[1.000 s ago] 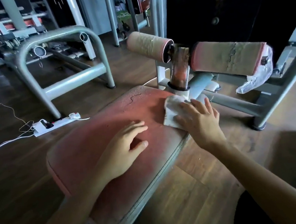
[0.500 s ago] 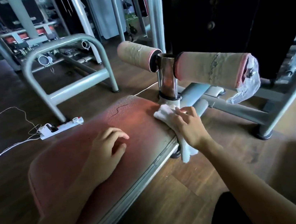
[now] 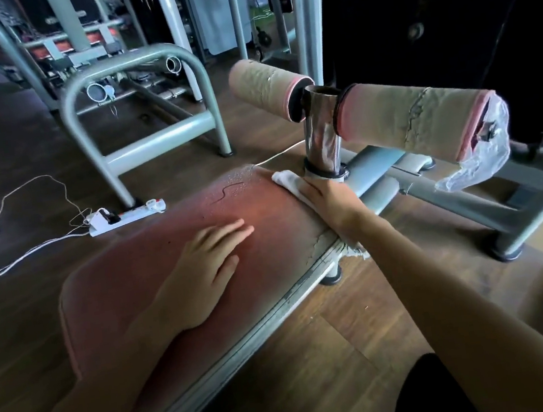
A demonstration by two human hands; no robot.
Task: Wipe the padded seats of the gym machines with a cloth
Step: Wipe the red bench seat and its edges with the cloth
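A worn, dusty red padded seat [image 3: 156,283] fills the middle of the head view, cracked near its far end. My left hand [image 3: 202,270] lies flat on the pad's middle with straight fingers. Over the seat's far right edge, my right hand [image 3: 330,203] presses a white cloth [image 3: 286,181] against the pad, beside the chrome post. Part of the cloth hangs frayed below my wrist over the seat's side. Whether the right fingers curl round the cloth is hidden.
A chrome post [image 3: 321,137] rises just beyond the seat, carrying two worn roller pads [image 3: 411,121]; plastic wrap hangs off the right one. A white power strip [image 3: 123,216] with cables lies on the wooden floor at left. A grey tubular frame [image 3: 134,120] stands behind.
My right hand has slid the cloth from the seat's far surface down over its right edge by the post. My left hand's fingers have flattened on the pad.
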